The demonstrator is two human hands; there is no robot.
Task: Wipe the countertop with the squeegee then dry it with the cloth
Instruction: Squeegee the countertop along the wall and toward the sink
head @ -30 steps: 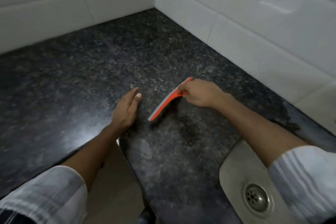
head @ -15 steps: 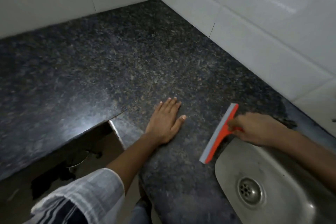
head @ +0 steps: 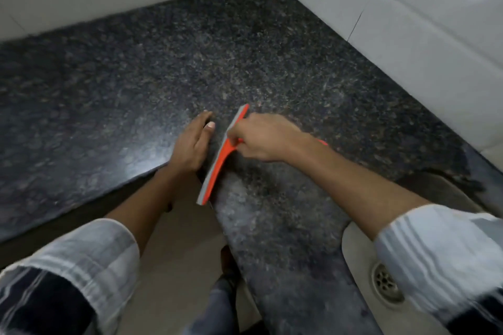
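Observation:
The dark speckled granite countertop [head: 190,68] fills the view and bends around an inner corner near me. My right hand [head: 264,140] is closed around the handle of an orange squeegee [head: 217,163] with a grey rubber blade. The blade lies on the counter, running from upper right to lower left, with its lower end at the counter's front edge. My left hand [head: 192,144] rests flat on the counter just left of the blade, fingers together and pointing away from me. No cloth is in view.
White tiled walls [head: 408,22] border the counter at the back and on the right. A steel sink [head: 362,261] with a round drain [head: 386,283] lies at the lower right, partly under my right sleeve. The floor [head: 177,253] shows below the counter's edge.
My right hand has carried the squeegee from the sink's rim back leftward to the counter's inner corner. My left hand has stayed planted there, and my head has shifted.

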